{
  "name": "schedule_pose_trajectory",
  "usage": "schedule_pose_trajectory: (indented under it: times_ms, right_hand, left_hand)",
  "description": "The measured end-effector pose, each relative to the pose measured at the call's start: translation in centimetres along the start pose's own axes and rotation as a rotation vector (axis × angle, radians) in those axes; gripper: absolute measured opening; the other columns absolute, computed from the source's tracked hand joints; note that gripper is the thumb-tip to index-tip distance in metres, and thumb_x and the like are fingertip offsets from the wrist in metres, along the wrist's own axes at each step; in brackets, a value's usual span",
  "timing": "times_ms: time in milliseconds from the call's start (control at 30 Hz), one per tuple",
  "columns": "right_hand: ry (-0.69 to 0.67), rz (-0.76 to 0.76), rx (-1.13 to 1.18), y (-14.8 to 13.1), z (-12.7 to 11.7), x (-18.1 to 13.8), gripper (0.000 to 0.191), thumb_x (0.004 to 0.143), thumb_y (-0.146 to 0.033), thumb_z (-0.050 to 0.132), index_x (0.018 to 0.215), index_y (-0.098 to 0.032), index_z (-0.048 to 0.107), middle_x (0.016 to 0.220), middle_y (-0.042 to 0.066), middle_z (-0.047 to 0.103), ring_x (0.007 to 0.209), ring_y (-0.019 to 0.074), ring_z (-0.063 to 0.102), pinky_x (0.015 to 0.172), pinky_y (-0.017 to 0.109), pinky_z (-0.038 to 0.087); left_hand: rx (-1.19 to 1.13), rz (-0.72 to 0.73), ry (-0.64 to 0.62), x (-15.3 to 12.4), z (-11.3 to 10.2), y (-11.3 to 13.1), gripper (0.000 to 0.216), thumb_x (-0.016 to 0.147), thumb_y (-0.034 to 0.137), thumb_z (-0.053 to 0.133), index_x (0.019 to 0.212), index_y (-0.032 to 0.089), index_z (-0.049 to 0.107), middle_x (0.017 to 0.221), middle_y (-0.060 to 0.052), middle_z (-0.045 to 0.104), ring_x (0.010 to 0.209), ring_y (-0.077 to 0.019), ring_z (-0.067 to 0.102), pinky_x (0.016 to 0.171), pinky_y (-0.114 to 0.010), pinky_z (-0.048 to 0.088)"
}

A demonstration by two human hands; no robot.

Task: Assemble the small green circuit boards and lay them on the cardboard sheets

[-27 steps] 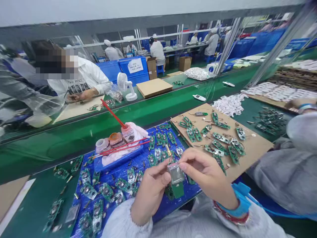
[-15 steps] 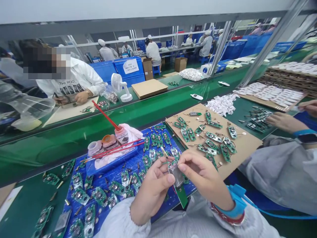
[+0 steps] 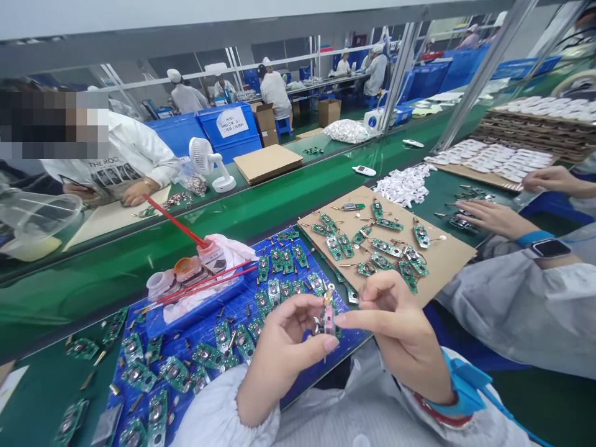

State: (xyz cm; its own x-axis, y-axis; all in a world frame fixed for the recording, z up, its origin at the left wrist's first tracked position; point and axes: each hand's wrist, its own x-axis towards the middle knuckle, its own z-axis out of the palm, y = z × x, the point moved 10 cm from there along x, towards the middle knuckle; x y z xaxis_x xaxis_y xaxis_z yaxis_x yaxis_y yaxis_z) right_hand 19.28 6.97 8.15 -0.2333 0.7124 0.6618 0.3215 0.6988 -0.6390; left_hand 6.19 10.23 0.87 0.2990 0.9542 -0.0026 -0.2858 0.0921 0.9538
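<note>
My left hand [image 3: 291, 341] pinches a small circuit board [image 3: 328, 318] between thumb and fingers. The board is turned edge-on, with a brass-coloured tip at its top and a pinkish part on its side. My right hand [image 3: 395, 320] is beside it, one digit stretched out to the board's side and the other fingers curled, apart from that digit. Below them lies a blue mat [image 3: 186, 335] bearing several green circuit boards [image 3: 174, 372] with brass tips attached.
A blue tray [image 3: 195, 310] holds small jars and red-handled brushes [image 3: 177, 223]. Cardboard [image 3: 321, 217] with more boards lies ahead to the right. White plastic parts [image 3: 405, 186] are heaped behind it. A co-worker's hand [image 3: 493, 217] works at the right; another person sits across the green bench.
The board has been turned from showing its flat face to edge-on. My right fingers have spread from their pinch on it. The view has shifted, and the co-worker's hands at right have moved.
</note>
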Motion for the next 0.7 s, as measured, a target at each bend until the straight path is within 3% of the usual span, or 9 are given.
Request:
schedule_pose_trajectory:
  times_ms: [400, 700]
  right_hand:
    - [0.019, -0.019, 0.019, 0.0, -0.41, 0.12, 0.049, 0.081, 0.008, 0.04, 0.102, -0.026, 0.068, 0.087, 0.001, 0.036, 0.081, 0.0119, 0.043, 0.068, 0.027, 0.041]
    - [0.009, -0.003, 0.015, 0.4, -0.2, 0.13, 0.048, 0.082, 0.008, 0.041, 0.102, -0.027, 0.068, 0.088, 0.001, 0.037, 0.08, 0.0119, 0.043, 0.067, 0.028, 0.041]
  left_hand:
    - [0.042, 0.022, -0.06, 0.18, 0.94, 0.2, 0.033, 0.067, 0.016, 0.078, 0.095, 0.03, 0.067, 0.088, 0.005, 0.068, 0.081, -0.0099, 0.057, 0.075, -0.02, 0.042]
    - [0.027, -0.001, -0.034, 0.36, 0.62, -0.07, 0.032, 0.066, 0.017, 0.079, 0.094, 0.027, 0.068, 0.087, 0.002, 0.068, 0.082, -0.0133, 0.058, 0.075, -0.023, 0.042]
